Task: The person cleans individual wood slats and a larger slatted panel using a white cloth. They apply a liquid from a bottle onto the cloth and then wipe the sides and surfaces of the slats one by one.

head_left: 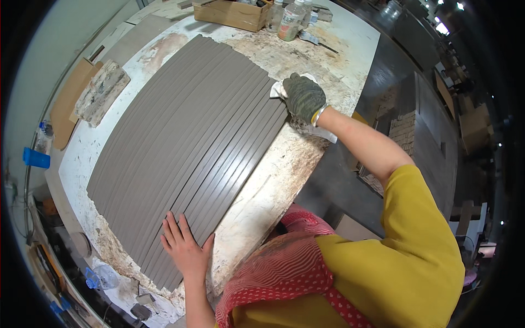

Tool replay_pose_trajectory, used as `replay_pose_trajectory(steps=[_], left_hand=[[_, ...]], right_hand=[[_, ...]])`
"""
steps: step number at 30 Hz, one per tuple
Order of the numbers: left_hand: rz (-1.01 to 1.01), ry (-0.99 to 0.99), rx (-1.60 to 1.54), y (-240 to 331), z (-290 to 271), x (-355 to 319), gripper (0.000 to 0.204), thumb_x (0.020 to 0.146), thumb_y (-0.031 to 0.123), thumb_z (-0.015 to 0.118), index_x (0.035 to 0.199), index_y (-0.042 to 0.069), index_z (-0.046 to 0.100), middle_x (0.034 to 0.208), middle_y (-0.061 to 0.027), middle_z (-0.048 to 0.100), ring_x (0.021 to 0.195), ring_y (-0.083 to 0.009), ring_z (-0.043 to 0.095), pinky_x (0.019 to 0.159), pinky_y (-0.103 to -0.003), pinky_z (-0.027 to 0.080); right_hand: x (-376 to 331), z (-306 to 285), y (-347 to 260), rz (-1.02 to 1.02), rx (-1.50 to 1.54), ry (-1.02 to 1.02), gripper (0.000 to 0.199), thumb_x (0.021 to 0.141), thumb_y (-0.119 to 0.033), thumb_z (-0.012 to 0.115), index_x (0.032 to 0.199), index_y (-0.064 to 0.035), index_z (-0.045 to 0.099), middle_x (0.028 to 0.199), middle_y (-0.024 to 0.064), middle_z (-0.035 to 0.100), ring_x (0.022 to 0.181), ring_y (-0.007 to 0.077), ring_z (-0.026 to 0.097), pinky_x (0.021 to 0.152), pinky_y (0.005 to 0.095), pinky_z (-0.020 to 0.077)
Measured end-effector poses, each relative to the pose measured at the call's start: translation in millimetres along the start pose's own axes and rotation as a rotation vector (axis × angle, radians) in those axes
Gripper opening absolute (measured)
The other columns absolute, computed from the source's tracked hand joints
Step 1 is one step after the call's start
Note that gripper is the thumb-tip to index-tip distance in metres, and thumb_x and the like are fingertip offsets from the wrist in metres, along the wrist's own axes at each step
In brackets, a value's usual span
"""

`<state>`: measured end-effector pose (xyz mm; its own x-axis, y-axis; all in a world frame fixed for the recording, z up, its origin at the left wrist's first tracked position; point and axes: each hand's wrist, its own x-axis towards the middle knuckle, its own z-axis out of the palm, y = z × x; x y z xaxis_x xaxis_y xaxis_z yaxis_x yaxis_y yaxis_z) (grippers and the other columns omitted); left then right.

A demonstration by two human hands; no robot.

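Note:
A broad row of long grey strips lies side by side on a stained white table. The strips nearest me look shiny, while the farther ones are matt. My left hand, bare, rests flat with fingers spread on the strips' near-left ends. At their far-right ends is my right hand, in a dark green patterned glove. Its fingers are closed round a crumpled white cloth, pressed against the end of the shiny strips. Part of the cloth is hidden under the glove.
A wooden box and several plastic bottles stand at the table's far edge. A rough stone-like block lies at the left, near a blue cup. A clear bottle lies at the lower left. Flat panels are on the right.

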<state>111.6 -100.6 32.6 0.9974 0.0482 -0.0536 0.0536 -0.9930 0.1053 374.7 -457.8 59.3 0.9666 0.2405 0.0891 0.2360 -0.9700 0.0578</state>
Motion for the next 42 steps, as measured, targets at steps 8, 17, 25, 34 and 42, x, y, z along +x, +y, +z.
replay_pose_trajectory(steps=[8,17,25,34,42], left_hand=[[0.019,0.007,-0.011,-0.3,-4.5,2.7,0.096,0.067,0.041,0.077,0.142,0.003,0.032,0.152,-0.0189,0.023,0.138,-0.0389,0.023,0.110,-0.052,0.018],[-0.165,-0.061,0.008,-59.2,-12.2,-42.8,0.105,0.059,0.044,0.082,0.144,0.008,0.032,0.154,-0.0164,0.020,0.140,-0.0391,0.020,0.109,-0.055,0.018],[-0.182,-0.024,-0.020,-69.7,-2.1,-55.8,0.102,0.057,0.039,0.084,0.142,0.010,0.036,0.153,-0.0151,0.024,0.140,-0.0375,0.022,0.109,-0.055,0.018],[-0.160,0.033,-0.067,-62.8,-4.3,-51.2,0.104,0.056,0.045,0.085,0.140,0.007,0.036,0.151,-0.0137,0.027,0.139,-0.0361,0.025,0.108,-0.057,0.021],[-0.526,0.331,-0.345,-102.9,14.5,-115.2,0.121,0.045,0.014,0.092,0.144,-0.001,0.024,0.148,-0.0241,0.027,0.136,-0.0401,0.028,0.112,-0.043,0.027]], right_hand=[[31.9,-4.2,54.1,-0.030,0.103,-0.083,0.027,0.078,-0.026,0.061,0.095,-0.0048,0.063,0.095,0.0194,0.063,0.093,0.0362,0.061,0.079,0.0412,0.0483],[-13.4,11.0,-72.0,-0.306,0.211,0.331,0.033,0.085,-0.026,0.058,0.110,-0.0041,0.060,0.108,0.0172,0.058,0.100,0.0286,0.058,0.085,0.0416,0.0472],[-94.0,51.9,-199.7,-0.697,0.276,-0.068,0.037,0.082,-0.013,0.055,0.117,-0.0022,0.054,0.122,0.0187,0.051,0.114,0.0279,0.049,0.100,0.0428,0.0372],[-87.2,24.6,-240.8,-0.776,0.318,0.046,0.036,0.084,-0.022,0.056,0.115,-0.0041,0.056,0.111,0.0168,0.058,0.107,0.0308,0.055,0.098,0.0434,0.0406],[-44.9,-0.5,-151.3,-0.783,0.265,0.008,0.040,0.077,-0.019,0.068,0.113,-0.0053,0.058,0.112,0.0152,0.060,0.109,0.0317,0.056,0.092,0.0429,0.0448]])
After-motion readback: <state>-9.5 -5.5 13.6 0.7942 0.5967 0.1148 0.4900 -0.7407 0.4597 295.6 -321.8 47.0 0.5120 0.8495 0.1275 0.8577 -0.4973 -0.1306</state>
